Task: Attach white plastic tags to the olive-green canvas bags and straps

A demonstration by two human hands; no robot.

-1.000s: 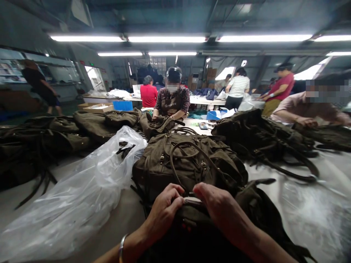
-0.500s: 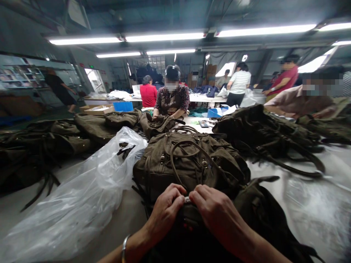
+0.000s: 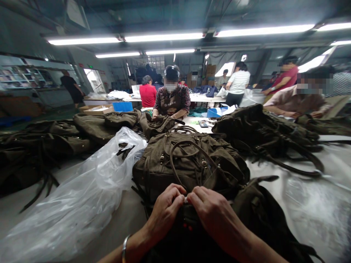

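Note:
My left hand (image 3: 168,204) is closed, its thumb and forefinger pinched together at the near side of a dark olive canvas bag (image 3: 189,157). Facing it, my right hand (image 3: 210,206) is closed too, fingertips pressed down. Between the two sets of fingertips shows a small whitish bit (image 3: 186,199), too small to name. Dark fabric lies under both hands; whether it belongs to the same bag I cannot tell. The bag lies with looped handles and brass-coloured buckles on top. Against its right side rests another dark olive bag (image 3: 260,212).
A crumpled clear plastic bag (image 3: 90,186) covers the table's left side. More olive bags (image 3: 90,128) are heaped at left, and another bag (image 3: 257,128) with a long strap lies at right. Across the table sits a co-worker (image 3: 171,95); another person (image 3: 298,98) works at right.
My right hand has shifted slightly, its fingers flatter; my left hand stays nearly still. In the far left background, a walking person has moved to the right.

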